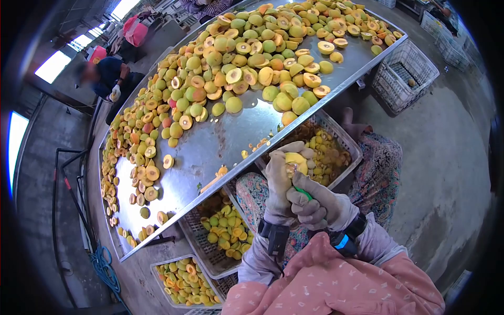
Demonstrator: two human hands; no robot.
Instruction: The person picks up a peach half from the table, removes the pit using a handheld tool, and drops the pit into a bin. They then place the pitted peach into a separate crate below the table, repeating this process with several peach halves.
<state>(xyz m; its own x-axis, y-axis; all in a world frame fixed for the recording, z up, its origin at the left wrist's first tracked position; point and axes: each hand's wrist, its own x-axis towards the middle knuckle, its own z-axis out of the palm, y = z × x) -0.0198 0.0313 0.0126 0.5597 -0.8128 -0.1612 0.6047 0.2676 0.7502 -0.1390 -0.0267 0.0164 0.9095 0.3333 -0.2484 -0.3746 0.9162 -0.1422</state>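
My left hand (279, 184), in a pale work glove, is closed around a cut apricot (297, 160) whose yellow flesh and brown centre face up. Close against it, my gloved right hand (319, 203) grips a small tool with a green handle (302, 192); its working end is hidden at the fruit. Both hands are over my lap, just off the near edge of the metal table (194, 157). Below them stands a crate (353, 144) with yellow apricot pieces and brownish scraps inside.
Many halved apricots (231, 58) are heaped across the tabletop. Crates of fruit (202, 262) (186, 283) stand below its near edge. A white crate (404, 79) is on the floor at the right. A person (113, 79) works beyond the table's left side; a blue hose (105, 268) lies coiled nearby.
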